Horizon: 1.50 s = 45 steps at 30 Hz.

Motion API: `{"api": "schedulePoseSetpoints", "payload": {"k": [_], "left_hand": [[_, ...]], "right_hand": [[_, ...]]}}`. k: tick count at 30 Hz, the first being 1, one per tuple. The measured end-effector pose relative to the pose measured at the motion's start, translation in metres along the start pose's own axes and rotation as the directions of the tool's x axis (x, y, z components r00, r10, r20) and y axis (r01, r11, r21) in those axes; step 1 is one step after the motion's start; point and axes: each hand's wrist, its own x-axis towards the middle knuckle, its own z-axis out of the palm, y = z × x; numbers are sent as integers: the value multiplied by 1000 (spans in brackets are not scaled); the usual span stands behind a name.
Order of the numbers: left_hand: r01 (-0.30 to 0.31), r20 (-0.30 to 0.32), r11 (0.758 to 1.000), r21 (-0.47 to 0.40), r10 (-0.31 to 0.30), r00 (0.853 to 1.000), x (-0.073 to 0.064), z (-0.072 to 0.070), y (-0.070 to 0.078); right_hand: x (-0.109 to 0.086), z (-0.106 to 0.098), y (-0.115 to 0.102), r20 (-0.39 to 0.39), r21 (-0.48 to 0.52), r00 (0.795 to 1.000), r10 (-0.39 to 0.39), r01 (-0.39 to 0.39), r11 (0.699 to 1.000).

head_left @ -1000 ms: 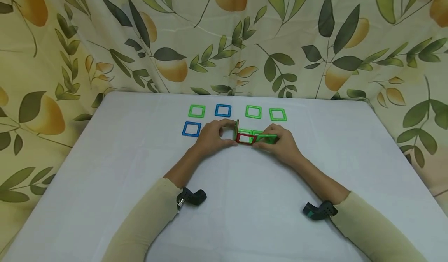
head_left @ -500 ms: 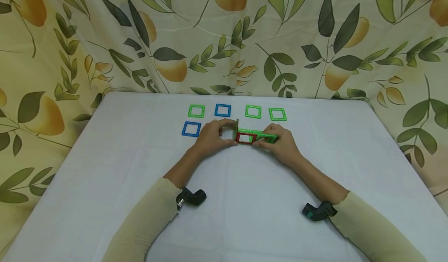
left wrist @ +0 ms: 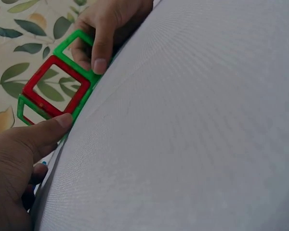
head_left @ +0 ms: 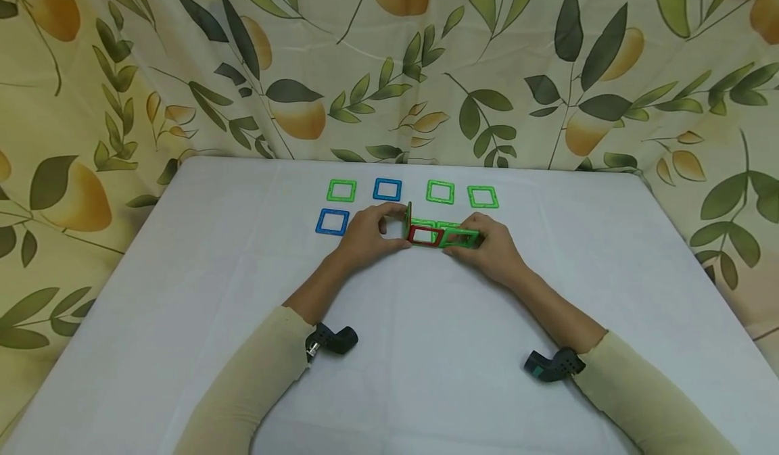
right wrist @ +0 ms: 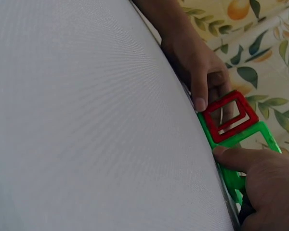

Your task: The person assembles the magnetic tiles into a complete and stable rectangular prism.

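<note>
On the white table, square magnetic tiles stand joined in a small structure. A red magnetic tile (left wrist: 78, 98) is upright at its front, with a green magnetic tile (left wrist: 66, 41) upright beside it on the right. Another tile (head_left: 408, 220) stands edge-on at the left end, and green tiles (head_left: 448, 224) show behind. My left hand (head_left: 367, 236) holds the left-end tile between thumb and fingers, its thumb at the red tile's lower corner. My right hand (head_left: 494, 249) pinches the upright green tile, thumb low in front, fingers behind it. Fingers partly hide the structure's right end.
Loose tiles lie flat beyond the structure: a green one (head_left: 330, 190), a blue one (head_left: 387, 198), and two more green ones (head_left: 441, 201) to the right. Another blue tile (head_left: 332, 231) is left of my left hand. A patterned cloth (head_left: 389, 69) hangs behind the table.
My right hand has tipped the green tile from a slant to upright, in line with the red tile. My left hand has stayed in place. The loose tiles have not moved.
</note>
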Motion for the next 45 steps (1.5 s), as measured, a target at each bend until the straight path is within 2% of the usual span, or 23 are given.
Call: {"api": "schedulePoseSetpoints", "payload": {"k": [8, 25, 28, 33, 35, 40, 42, 45], "left_hand": [[3, 9, 1000, 12, -4, 1000, 1, -1, 2], [-31, -1, 999, 18, 31, 1000, 0, -1, 2], [-36, -1, 999, 28, 36, 999, 1, 0, 1], [-32, 3, 999, 44, 32, 999, 0, 0, 0], [-33, 3, 998, 49, 33, 999, 0, 0, 0], [-32, 7, 998, 54, 32, 999, 0, -1, 0], [-29, 8, 998, 54, 28, 1000, 1, 0, 1], [-29, 9, 998, 54, 28, 1000, 0, -1, 2]], "right_hand": [[1, 0, -1, 0, 11, 1000, 3, -3, 1000], [0, -1, -2, 6, -18, 999, 40, -40, 999], [0, 0, -1, 4, 9, 999, 42, -42, 999], [2, 2, -3, -19, 127, 1000, 17, -14, 992], [2, 1, -16, -19, 160, 1000, 17, -14, 987], [5, 1, -25, -26, 172, 999, 27, -22, 985], [7, 3, -15, -32, 170, 999, 27, -22, 985], [8, 3, -13, -28, 181, 999, 42, -37, 983]]}}
